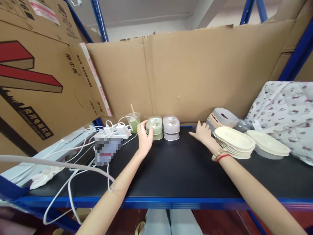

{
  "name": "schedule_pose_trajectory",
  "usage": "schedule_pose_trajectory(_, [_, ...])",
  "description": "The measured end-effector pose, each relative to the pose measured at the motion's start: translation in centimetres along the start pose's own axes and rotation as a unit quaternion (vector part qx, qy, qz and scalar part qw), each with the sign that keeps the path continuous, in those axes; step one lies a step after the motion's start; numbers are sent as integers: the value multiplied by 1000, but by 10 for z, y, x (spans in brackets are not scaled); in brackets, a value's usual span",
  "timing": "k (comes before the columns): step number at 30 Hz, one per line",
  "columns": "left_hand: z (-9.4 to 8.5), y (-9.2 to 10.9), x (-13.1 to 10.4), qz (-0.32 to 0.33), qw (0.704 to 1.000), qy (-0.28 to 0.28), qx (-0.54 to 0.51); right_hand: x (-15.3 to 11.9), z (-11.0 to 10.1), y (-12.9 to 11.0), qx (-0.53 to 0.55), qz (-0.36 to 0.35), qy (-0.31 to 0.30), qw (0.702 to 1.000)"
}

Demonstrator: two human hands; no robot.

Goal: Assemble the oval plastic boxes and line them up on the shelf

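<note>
A green lidded container [157, 134] and a grey lidded container [171, 135] stand side by side towards the back of the black shelf. My left hand [145, 136] is at the left side of the green one, its thumb and fingers apart; whether it touches the container is hard to tell. My right hand [201, 132] is spread open over the shelf, to the right of the grey container and holding nothing visible. Beside its wrist lies a stack of cream oval lids [234, 138]. Behind that stack are nested containers [223, 117].
Another cream lid [267, 143] rests on a grey container at the right, near a patterned cloth [290, 114]. On the left are a power strip [114, 132], tangled white cables, a pixelated object [106, 150] and a cup of green drink [134, 124]. Cardboard [195, 75] walls the back.
</note>
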State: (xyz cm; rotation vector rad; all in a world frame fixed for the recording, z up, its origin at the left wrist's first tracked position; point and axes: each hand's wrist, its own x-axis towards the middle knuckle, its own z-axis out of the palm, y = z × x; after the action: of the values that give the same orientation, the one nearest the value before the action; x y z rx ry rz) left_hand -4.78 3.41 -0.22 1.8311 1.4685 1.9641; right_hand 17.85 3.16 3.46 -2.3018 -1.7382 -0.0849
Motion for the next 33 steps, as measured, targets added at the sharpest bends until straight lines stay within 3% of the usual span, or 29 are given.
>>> schedule_pose_trajectory(2, [1, 6, -4, 56, 998, 1, -22, -3, 0, 4, -34, 36, -31, 998])
schedule_pose_trajectory(5, [2, 17, -10, 101, 992, -34, -66, -7, 6, 5, -33, 25, -25, 999])
schedule_pose_trajectory(12, [5, 31, -25, -17, 960, -229, -158, -5, 11, 6, -3, 13, -51, 999])
schedule_pose_trajectory(16, [9, 32, -29, -52, 941, -285, -176, -4, -1, 8, 21, 13, -19, 1000])
schedule_pose_trajectory(26, [11, 35, -27, -112, 922, -310, -204, -8, 0, 5, -48, -4, -57, 997])
schedule_pose_trajectory(31, [11, 38, -26, -150, 920, -291, -216, -9, -11, 8, -79, -17, 20, 997])
schedule_pose_trajectory(33, [11, 40, -26, -162, 919, -285, -220, -8, -17, 11, -90, 16, 71, 993])
